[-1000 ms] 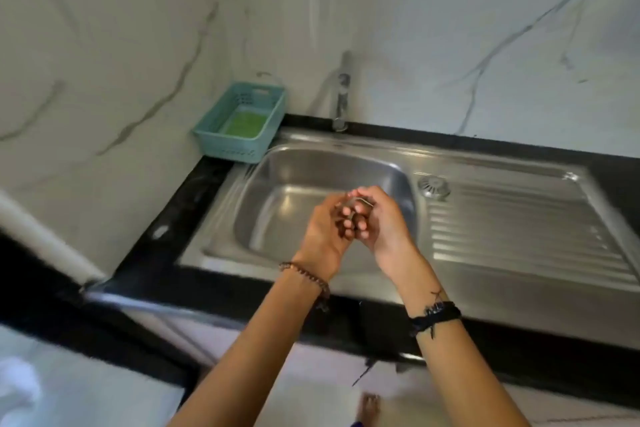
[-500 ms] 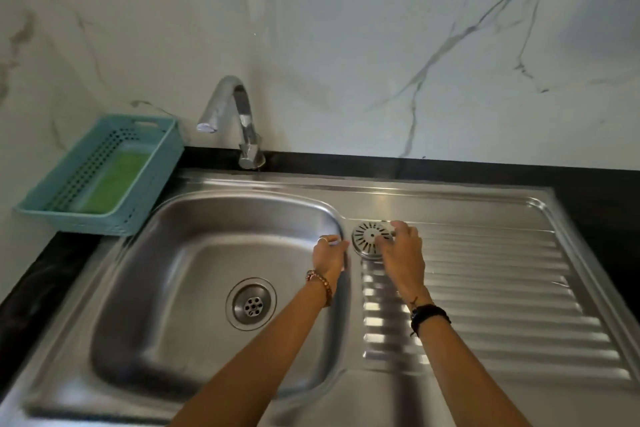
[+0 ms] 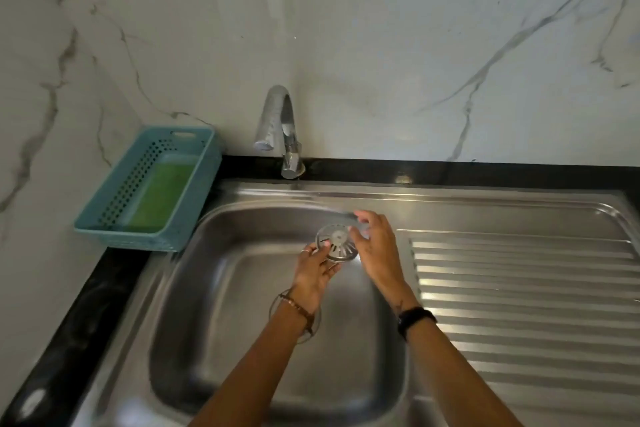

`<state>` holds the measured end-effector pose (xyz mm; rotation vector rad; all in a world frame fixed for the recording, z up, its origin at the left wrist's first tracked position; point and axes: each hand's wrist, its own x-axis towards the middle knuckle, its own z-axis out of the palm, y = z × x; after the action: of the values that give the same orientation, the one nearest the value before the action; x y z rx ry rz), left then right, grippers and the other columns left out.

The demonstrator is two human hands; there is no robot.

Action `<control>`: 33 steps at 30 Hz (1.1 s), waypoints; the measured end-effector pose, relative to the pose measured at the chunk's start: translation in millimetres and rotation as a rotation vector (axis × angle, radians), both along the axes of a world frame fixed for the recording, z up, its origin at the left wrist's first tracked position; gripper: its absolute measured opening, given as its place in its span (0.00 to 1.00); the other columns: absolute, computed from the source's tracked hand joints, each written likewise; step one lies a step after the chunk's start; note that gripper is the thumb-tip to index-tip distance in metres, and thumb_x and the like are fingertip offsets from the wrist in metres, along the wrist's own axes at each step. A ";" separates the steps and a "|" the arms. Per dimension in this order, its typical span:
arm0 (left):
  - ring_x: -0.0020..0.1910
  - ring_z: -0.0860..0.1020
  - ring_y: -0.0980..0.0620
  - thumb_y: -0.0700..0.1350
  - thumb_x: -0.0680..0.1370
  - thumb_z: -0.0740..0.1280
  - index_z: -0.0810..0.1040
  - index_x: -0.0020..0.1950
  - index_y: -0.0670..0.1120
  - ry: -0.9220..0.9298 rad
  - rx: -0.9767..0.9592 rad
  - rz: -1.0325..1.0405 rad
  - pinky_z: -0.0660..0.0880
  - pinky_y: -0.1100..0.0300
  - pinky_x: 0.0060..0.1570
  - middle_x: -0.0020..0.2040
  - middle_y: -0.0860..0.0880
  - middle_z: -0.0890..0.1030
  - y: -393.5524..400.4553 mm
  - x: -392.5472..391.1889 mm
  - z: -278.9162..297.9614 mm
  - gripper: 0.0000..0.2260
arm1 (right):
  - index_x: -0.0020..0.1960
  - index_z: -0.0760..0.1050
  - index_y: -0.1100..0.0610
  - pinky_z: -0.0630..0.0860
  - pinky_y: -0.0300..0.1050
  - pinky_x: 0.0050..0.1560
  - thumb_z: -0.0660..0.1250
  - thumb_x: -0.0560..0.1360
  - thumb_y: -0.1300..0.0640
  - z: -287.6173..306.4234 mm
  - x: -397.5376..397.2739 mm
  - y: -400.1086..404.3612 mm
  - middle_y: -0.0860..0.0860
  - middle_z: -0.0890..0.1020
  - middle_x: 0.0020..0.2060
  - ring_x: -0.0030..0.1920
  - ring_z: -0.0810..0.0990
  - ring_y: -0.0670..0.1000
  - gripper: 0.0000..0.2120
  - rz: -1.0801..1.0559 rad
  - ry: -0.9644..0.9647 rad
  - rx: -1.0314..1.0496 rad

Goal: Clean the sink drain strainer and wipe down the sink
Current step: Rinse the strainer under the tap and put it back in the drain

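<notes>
The round metal drain strainer (image 3: 338,242) is held slotted face up over the back of the steel sink (image 3: 221,291) basin. My left hand (image 3: 313,270) supports it from below on the left, thumb on its rim. My right hand (image 3: 377,251) pinches its right edge, with one finger stretched out above it. The drain opening (image 3: 316,324) lies in the basin floor, mostly hidden under my left wrist.
A chrome faucet (image 3: 277,125) curves over the back rim of the basin. A teal perforated basket (image 3: 194,215) with a green sponge (image 3: 162,198) sits on the black counter at the left. The ribbed drainboard (image 3: 519,288) stretches to the right. Marble walls stand behind and to the left.
The strainer has come off the drainboard's corner and now hangs over the basin in both hands. The camera has moved in closer over the sink.
</notes>
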<state>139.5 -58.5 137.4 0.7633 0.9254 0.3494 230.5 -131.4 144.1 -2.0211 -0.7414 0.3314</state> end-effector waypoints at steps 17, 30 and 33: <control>0.45 0.77 0.48 0.38 0.79 0.60 0.72 0.53 0.43 -0.002 -0.193 -0.186 0.74 0.53 0.50 0.48 0.44 0.78 116.0 -44.1 -15.4 0.04 | 0.66 0.71 0.56 0.77 0.49 0.56 0.60 0.79 0.63 41.7 8.4 133.6 0.58 0.77 0.58 0.55 0.77 0.56 0.16 0.126 -0.275 -0.180; 0.52 0.76 0.42 0.35 0.79 0.57 0.71 0.56 0.46 -0.114 -0.327 -0.167 0.73 0.48 0.57 0.53 0.40 0.76 110.6 -59.5 -43.9 0.09 | 0.41 0.79 0.53 0.79 0.34 0.39 0.60 0.78 0.46 -10.1 -47.6 79.4 0.50 0.83 0.36 0.38 0.82 0.47 0.15 -0.066 0.563 -0.091; 0.50 0.78 0.45 0.32 0.78 0.57 0.73 0.61 0.44 -0.133 -0.243 -0.149 0.78 0.53 0.49 0.52 0.41 0.78 111.7 -59.8 -42.2 0.15 | 0.43 0.79 0.61 0.79 0.47 0.54 0.63 0.78 0.57 -22.3 -50.6 77.2 0.61 0.83 0.44 0.44 0.82 0.56 0.11 -0.222 0.719 0.018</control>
<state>79.7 53.2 95.2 0.5746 0.7637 0.1511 180.0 -54.2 121.8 -1.7594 -0.0708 0.8519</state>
